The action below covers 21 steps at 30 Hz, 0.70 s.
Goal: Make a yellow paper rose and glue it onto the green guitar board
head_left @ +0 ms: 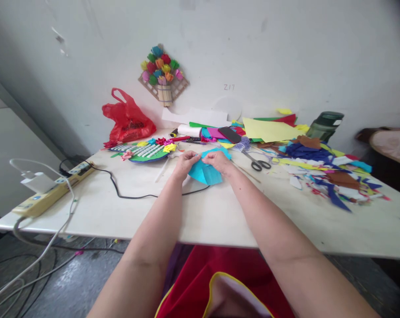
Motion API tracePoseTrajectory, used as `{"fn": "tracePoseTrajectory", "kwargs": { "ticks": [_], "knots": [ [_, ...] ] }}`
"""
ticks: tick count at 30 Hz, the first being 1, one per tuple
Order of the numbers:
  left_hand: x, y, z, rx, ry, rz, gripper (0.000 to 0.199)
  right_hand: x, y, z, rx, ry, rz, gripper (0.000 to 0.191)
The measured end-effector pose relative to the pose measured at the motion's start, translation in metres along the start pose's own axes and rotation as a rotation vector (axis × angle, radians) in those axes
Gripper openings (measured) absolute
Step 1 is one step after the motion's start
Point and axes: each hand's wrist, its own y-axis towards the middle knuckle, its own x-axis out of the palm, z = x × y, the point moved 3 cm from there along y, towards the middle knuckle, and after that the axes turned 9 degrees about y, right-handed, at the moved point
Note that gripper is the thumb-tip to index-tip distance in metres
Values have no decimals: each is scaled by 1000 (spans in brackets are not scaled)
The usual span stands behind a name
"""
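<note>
A piece of light blue crepe paper (205,173) is held just above the white table, between both hands. My left hand (186,164) pinches its upper left edge. My right hand (219,161) grips the upper edge from the other side, thumb and fingers pressed together close to the left hand. The sheet hangs down with a fold, and part of it shows behind the right hand. Right of that hand lie scissors (258,164) with black handles, beside a thin stick (248,172). A white stick (162,170) rests left of my left hand.
Colourful paper scraps (339,176) cover the table's right side, near a dark green bottle (326,126). A flower craft on a green base (147,152) and a red plastic bag (127,121) stand left. A power strip (54,190) with cables lies along the left edge.
</note>
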Motion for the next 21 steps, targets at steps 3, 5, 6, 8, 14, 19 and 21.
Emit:
{"fn": "tracePoseTrajectory", "kwargs": {
  "ticks": [3,5,6,8,14,19,21],
  "knots": [
    [-1,1,-1,8,-13,8,37,-1,1,4,6,31,0,21],
    [-2,1,-1,12,-21,20,37,-3,3,8,27,81,9,27],
    [-3,1,-1,12,-24,27,38,-4,3,9,42,112,16,29],
    [-4,1,0,8,-25,37,39,-7,3,12,83,160,22,30],
    [-4,1,1,6,-8,42,42,-10,0,9,97,81,2,34],
    [-5,4,-1,15,69,68,39,-11,6,16,23,-6,36,34],
    [-6,4,-1,15,122,81,38,-12,10,20,5,-36,53,33]
  ]
}}
